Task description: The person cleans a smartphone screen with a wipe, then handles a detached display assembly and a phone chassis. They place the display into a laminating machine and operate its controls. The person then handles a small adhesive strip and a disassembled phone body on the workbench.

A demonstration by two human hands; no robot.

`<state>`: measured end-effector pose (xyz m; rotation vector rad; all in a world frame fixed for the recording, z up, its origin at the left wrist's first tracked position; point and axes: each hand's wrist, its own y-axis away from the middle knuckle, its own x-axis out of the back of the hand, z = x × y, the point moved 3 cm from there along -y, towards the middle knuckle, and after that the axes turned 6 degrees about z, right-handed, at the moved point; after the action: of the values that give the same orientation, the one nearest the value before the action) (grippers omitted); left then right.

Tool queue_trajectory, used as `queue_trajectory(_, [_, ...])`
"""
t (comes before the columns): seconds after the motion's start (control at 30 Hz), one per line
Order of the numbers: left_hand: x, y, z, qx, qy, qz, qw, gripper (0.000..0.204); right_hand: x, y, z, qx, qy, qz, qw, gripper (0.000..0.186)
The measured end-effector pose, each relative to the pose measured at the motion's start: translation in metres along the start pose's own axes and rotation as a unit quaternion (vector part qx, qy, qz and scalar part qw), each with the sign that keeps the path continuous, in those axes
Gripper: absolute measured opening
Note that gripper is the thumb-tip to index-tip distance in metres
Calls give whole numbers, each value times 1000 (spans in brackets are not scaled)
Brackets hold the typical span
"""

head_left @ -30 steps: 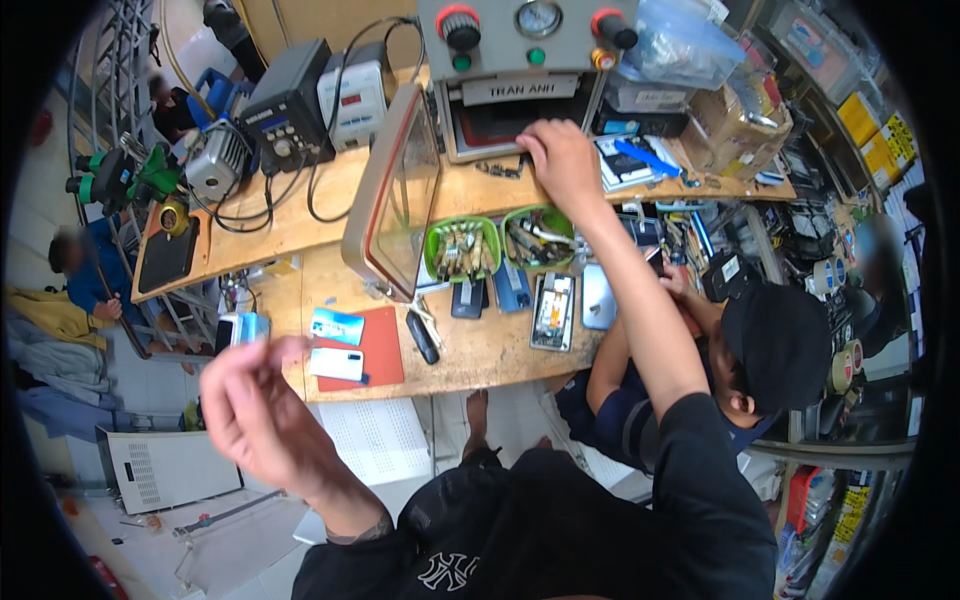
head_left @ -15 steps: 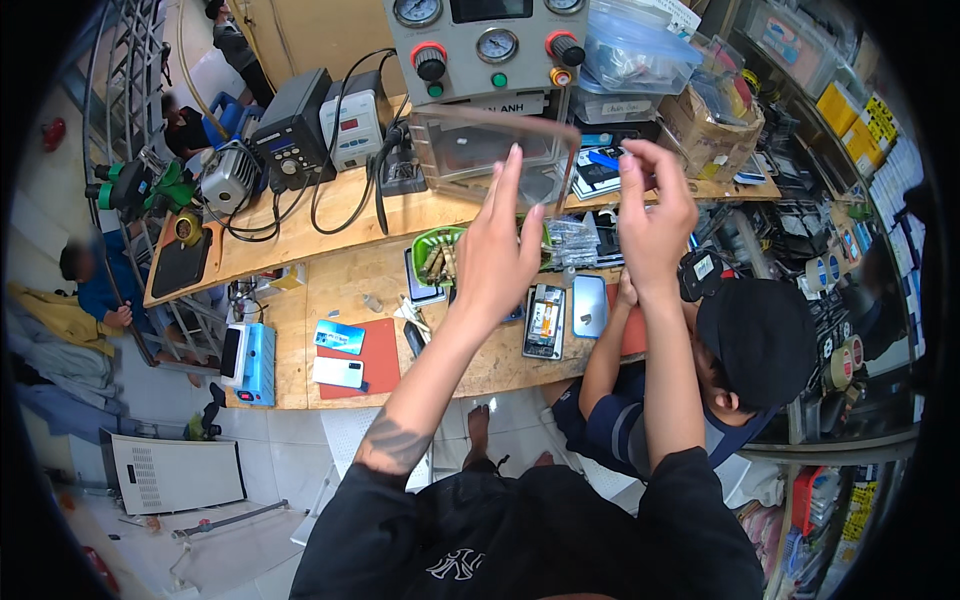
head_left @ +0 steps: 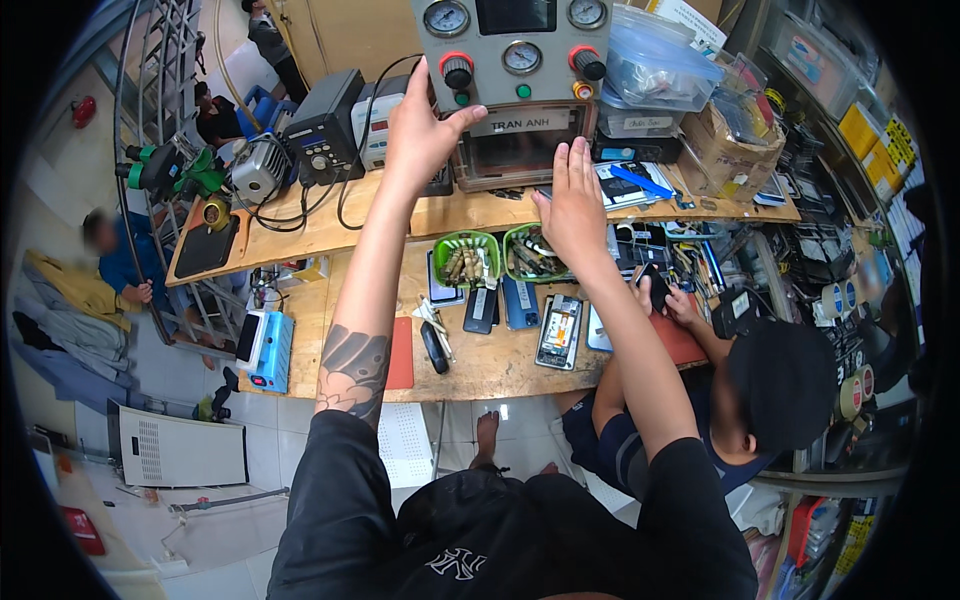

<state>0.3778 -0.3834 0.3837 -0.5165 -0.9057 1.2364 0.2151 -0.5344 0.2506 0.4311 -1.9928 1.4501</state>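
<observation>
Standing on the raised rear level of the desk [head_left: 432, 215], the grey machine [head_left: 490, 60] faces the person, its framed door [head_left: 520, 160] across the front, long axis left to right. The left grip [head_left: 422, 135], released, spreads thumb from fingers at the machine's left side; the right grip [head_left: 575, 212], flat and unclenched, reaches the door's right edge.
</observation>
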Motion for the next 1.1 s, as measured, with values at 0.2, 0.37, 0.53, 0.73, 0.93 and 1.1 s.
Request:
queue_trajectory(0.2, [-13, 3, -5, 44, 57, 9, 997, 67, 10, 3, 11, 19, 23, -40, 999, 82])
queue_trajectory(0.37, [-13, 1, -10, 74, 141, 2, 987, 74, 9, 6, 11, 10, 23, -48, 999, 80])
queue_trajectory(0.53, [0, -6, -15, 7, 59, -75, 995, 74, 7, 5, 18, 24, 4, -8, 1000, 78])
queue_trajectory(0.73, [40, -51, 14, 21, 79, 27, 996, 115, 3, 4, 27, 35, 37, -23, 998, 83])
queue_trajectory(0.93, [4, -93, 73, -246, -89, 131, 956, 97, -10, 9, 33, 51, 65, 1, 997, 83])
queue_trajectory(1.1, [-22, -98, 64, -232, -106, 117, 960, 84, -4, 8, 35, 46, 86, -15, 995, 80])
